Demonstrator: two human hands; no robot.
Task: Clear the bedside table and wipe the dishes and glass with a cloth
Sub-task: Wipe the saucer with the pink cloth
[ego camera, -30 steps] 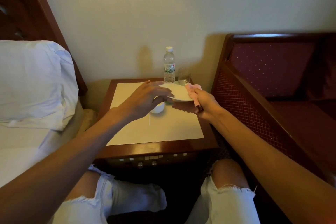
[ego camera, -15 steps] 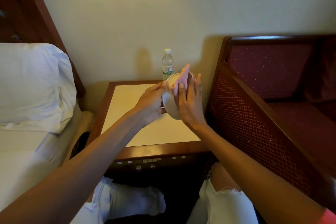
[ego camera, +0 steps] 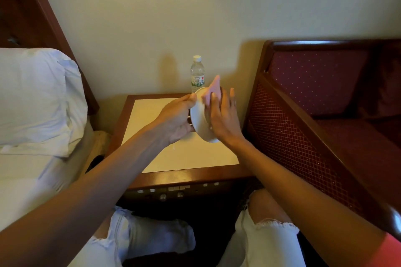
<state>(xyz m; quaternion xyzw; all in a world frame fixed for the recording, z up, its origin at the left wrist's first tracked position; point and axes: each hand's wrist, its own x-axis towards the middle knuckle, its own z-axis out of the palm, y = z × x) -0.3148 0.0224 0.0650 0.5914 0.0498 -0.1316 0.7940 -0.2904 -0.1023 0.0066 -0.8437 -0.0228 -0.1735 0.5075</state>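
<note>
A small white saucer [ego camera: 200, 118] is held on edge, tilted almost upright, above the bedside table [ego camera: 180, 178]. My left hand [ego camera: 175, 119] grips the saucer's left rim. A pink cloth [ego camera: 211, 91] is pressed flat against the saucer's face by my right hand [ego camera: 223, 119], with a corner of the cloth sticking up above the fingers. The cup and the glass seen earlier are hidden behind my hands.
A clear water bottle [ego camera: 197, 73] stands at the table's back edge by the wall. A bed with a white pillow [ego camera: 36, 99] lies to the left. A dark red wooden-framed armchair [ego camera: 314, 102] stands close on the right. My knees are under the table's front edge.
The saucer went from lying flat over the cup to being lifted and tipped on edge. My right hand moved from its rim onto its face with the cloth, then slid slightly.
</note>
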